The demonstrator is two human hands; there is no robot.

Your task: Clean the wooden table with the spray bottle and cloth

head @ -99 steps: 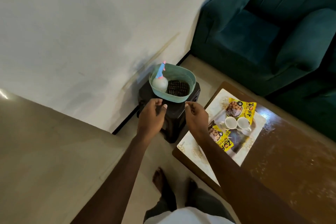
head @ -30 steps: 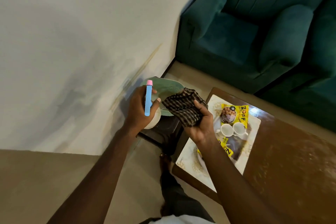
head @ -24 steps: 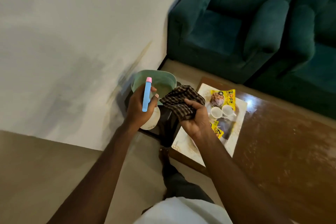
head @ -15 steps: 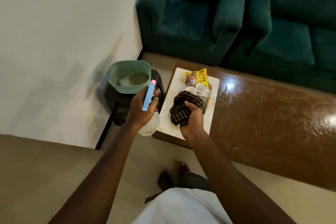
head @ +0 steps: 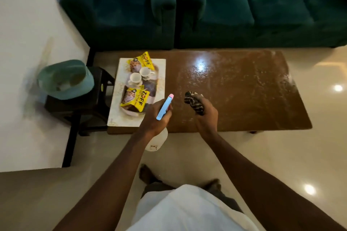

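Note:
The wooden table [head: 244, 90] lies in front of me, brown and glossy, with dusty specks across its top. My left hand [head: 155, 117] grips the spray bottle [head: 164, 106] over the table's near edge; its blue head with a pink tip points away from me and its white body hangs below my palm. My right hand [head: 205, 116] is closed on the bunched dark checked cloth [head: 194, 100], held just above the table top right of the bottle.
A white tray [head: 117, 116] on the table's left end carries two white cups [head: 140, 76] and two yellow snack packets [head: 135, 97]. A teal basin [head: 65, 78] rests on a black stool [head: 84, 107] left of the table. Green sofas [head: 206, 5] stand behind. My bare feet are on the tiled floor.
Both hands lifted the bottle and cloth out of the basin and carried them right, from above the stool to over the table. My view turned to face the whole table.

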